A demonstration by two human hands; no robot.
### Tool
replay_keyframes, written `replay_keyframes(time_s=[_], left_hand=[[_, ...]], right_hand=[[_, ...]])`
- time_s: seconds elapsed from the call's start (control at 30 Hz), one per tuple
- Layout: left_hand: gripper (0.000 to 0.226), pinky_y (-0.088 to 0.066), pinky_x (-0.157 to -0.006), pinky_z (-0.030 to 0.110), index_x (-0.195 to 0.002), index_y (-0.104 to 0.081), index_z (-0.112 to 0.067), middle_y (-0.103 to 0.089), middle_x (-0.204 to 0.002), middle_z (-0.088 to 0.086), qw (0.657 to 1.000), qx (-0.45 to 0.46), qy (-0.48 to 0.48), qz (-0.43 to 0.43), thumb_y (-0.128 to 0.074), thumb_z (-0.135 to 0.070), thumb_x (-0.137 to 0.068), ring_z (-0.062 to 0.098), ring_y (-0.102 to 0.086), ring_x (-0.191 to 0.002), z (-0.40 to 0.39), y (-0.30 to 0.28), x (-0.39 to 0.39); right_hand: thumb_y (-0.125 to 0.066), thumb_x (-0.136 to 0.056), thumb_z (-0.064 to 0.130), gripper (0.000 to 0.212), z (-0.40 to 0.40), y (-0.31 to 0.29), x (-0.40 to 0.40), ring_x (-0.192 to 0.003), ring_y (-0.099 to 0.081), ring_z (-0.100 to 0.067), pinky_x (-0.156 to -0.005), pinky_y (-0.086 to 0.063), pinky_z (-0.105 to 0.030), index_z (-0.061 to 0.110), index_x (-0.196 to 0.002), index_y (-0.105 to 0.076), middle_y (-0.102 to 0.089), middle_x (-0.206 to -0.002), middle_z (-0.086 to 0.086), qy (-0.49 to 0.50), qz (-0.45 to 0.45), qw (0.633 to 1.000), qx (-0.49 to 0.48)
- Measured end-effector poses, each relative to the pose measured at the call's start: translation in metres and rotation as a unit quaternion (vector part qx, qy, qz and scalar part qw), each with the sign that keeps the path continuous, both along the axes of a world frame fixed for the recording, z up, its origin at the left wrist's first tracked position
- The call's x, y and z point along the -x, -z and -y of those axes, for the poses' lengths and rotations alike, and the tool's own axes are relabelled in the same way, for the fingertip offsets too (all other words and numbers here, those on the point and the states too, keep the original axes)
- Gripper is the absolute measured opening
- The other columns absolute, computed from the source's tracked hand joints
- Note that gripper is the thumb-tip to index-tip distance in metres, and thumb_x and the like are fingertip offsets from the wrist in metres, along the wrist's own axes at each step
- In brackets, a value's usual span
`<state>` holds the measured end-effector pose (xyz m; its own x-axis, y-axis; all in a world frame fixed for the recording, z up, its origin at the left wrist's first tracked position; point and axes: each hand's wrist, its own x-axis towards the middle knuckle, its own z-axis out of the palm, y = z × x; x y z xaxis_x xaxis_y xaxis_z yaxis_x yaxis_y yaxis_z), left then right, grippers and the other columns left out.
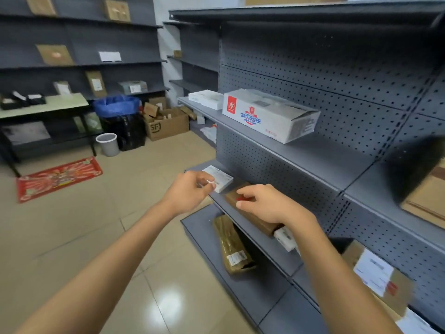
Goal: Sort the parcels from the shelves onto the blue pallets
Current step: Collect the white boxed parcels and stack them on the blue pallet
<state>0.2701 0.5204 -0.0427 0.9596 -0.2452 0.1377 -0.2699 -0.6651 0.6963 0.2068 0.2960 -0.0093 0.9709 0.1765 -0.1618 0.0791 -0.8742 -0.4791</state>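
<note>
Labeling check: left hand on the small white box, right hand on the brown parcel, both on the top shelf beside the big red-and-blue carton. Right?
Not quite. The head view shows the left hand on the small white box and the right hand on the brown parcel, but one shelf below the big carton.

Two hands [192, 189]; two bins [108, 143]; one red mat [59, 178].

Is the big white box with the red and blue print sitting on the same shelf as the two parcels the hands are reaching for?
No, the big white box sits one shelf above the small white parcel and the brown parcel.
</note>
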Motion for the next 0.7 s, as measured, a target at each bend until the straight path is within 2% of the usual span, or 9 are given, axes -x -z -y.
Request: replay_keyframes(time_s=[0.07,0.13,0.27,0.37,0.43,0.53,0.6,0.7], left_hand=[[0.021,-0.052,-0.086,0.028,-0.108,-0.074,-0.024,-0.074,-0.093,-0.013,1.0,0.001,-0.017,0.0,-0.068,-0.037,-0.093,0.01,-0.068,-0.092,-0.005,-0.004,-0.018],[0.017,-0.054,-0.086,0.032,-0.106,-0.073,-0.026,-0.074,-0.09,-0.014,0.999,0.006,-0.036,0.001,-0.068,-0.036,-0.093,0.011,-0.068,-0.089,-0.009,-0.006,-0.035],[0.027,-0.056,-0.087,0.033,-0.118,-0.069,-0.025,-0.07,-0.097,-0.015,0.998,0.017,-0.062,0.013,-0.068,-0.035,-0.093,0.011,-0.069,-0.092,-0.014,-0.01,-0.063],[0.03,-0.056,-0.087,0.033,-0.121,-0.068,-0.024,-0.071,-0.102,-0.011,0.997,0.02,-0.068,0.009,-0.067,-0.036,-0.093,0.011,-0.069,-0.094,-0.017,-0.01,-0.083],[0.022,-0.056,-0.086,0.032,-0.114,-0.069,-0.027,-0.071,-0.101,-0.011,0.997,0.023,-0.066,0.009,-0.067,-0.035,-0.094,0.008,-0.069,-0.092,-0.02,-0.01,-0.097],[0.004,-0.056,-0.083,0.029,-0.097,-0.067,-0.037,-0.071,-0.093,-0.017,0.998,0.026,-0.06,0.008,-0.066,-0.033,-0.096,0.001,-0.067,-0.089,-0.031,-0.009,-0.117],[0.005,-0.056,-0.086,0.029,-0.097,-0.07,-0.034,-0.073,-0.095,-0.015,0.998,0.026,-0.06,0.002,-0.066,-0.034,-0.096,0.004,-0.068,-0.09,-0.043,-0.005,-0.133],[0.019,-0.055,-0.089,0.031,-0.107,-0.074,-0.024,-0.075,-0.099,-0.01,0.997,0.028,-0.073,-0.003,-0.067,-0.035,-0.095,0.008,-0.07,-0.092,-0.07,0.001,-0.161]], right_hand=[[-0.059,-0.097,0.042,0.049,-0.003,-0.001,-0.027,-0.127,-0.055,-0.019,-0.101,-0.039,-0.027,0.024,-0.143,-0.055,-0.06,-0.14,-0.003,-0.015,0.006,1.0,-0.01],[-0.059,-0.097,0.044,0.052,-0.005,0.0,-0.054,-0.131,-0.051,-0.018,-0.1,-0.037,-0.025,0.027,-0.146,-0.052,-0.057,-0.143,-0.002,-0.031,0.01,0.999,-0.019],[-0.058,-0.097,0.044,0.052,-0.009,-0.002,-0.097,-0.129,-0.052,-0.016,-0.103,-0.044,-0.033,0.028,-0.146,-0.05,-0.055,-0.145,0.003,-0.052,0.018,0.998,-0.042],[-0.058,-0.098,0.042,0.048,-0.014,-0.007,-0.122,-0.131,-0.048,-0.014,-0.107,-0.038,-0.033,0.03,-0.144,-0.052,-0.056,-0.144,0.004,-0.062,0.033,0.996,-0.048],[-0.058,-0.099,0.04,0.046,-0.019,-0.008,-0.138,-0.131,-0.046,-0.014,-0.105,-0.036,-0.031,0.031,-0.143,-0.053,-0.057,-0.142,0.003,-0.07,0.031,0.996,-0.044],[-0.058,-0.099,0.04,0.043,-0.029,-0.009,-0.163,-0.127,-0.051,-0.014,-0.102,-0.04,-0.03,0.03,-0.14,-0.057,-0.058,-0.139,-0.001,-0.074,0.033,0.996,-0.049],[-0.058,-0.099,0.037,0.04,-0.042,-0.008,-0.181,-0.123,-0.053,-0.013,-0.099,-0.041,-0.028,0.028,-0.138,-0.06,-0.059,-0.137,-0.002,-0.072,0.042,0.995,-0.051],[-0.059,-0.099,0.037,0.041,-0.07,-0.008,-0.212,-0.121,-0.058,-0.011,-0.104,-0.044,-0.03,0.025,-0.138,-0.061,-0.061,-0.137,0.001,-0.076,0.052,0.994,-0.061]])
